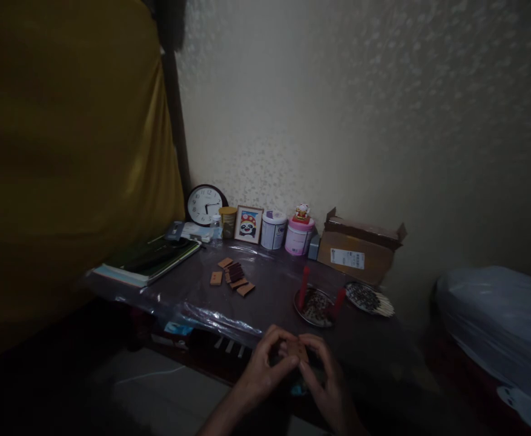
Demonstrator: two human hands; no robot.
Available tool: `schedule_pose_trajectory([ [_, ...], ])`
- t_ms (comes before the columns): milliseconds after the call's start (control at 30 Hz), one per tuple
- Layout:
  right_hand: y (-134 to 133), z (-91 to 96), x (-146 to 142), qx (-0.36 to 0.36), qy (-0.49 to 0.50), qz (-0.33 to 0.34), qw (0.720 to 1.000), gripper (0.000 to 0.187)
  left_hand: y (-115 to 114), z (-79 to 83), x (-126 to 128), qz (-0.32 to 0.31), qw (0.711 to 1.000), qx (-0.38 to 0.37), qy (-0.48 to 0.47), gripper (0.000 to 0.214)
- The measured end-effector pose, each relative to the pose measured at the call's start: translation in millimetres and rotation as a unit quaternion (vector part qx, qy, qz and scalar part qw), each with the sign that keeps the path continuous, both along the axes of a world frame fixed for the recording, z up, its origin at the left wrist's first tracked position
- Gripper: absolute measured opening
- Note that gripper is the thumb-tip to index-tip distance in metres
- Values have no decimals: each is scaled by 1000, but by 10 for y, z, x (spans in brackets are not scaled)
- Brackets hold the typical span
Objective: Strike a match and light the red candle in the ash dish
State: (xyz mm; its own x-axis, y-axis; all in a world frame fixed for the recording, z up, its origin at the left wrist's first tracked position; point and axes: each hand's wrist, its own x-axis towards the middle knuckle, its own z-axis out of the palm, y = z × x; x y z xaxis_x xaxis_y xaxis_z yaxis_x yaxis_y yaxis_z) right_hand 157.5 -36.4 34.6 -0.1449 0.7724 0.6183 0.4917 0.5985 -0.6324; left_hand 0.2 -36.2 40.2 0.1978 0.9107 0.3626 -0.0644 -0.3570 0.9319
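Observation:
My left hand (pixel 269 366) and my right hand (pixel 326 372) meet just in front of the table's near edge. Between their fingertips they pinch a small flat orange-brown piece (pixel 297 350) with a few dark spots; what it is made of I cannot tell. Ahead and to the left lies a loose pile of similar orange-brown pieces (pixel 246 289), with dark red ones (pixel 235 272) among them. Just beyond my hands, a round plate (pixel 317 323) bears two upright red sticks, probably candles (pixel 304 287), amid dark brown bits.
Another plate (pixel 360 297) carries dark-tipped pale sticks (pixel 384 304). At the wall stand a clock (pixel 206 206), a framed panda picture (pixel 248 224), a white tin (pixel 273 230), a pink tin (pixel 300 237) and a cardboard box (pixel 358 245). Clear plastic covers the table (pixel 187 297); a yellow curtain (pixel 74 133) hangs left.

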Motion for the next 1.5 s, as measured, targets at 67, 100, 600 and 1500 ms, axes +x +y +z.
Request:
schedule_pose_trajectory([
  [67,-12,5,2,-5,-1,2,1000,18,-6,5,3,0,1000,-2,-1,24],
  [100,-16,6,5,-7,-1,3,1000,18,-8,7,4,-1,1000,-4,-3,24],
  [600,-59,72,28,-10,-13,20,1000,18,-30,8,5,-5,1000,7,-5,27],
  [1500,-20,-3,91,-77,65,45,994,22,-15,-17,26,-60,962,-168,-206,49],
])
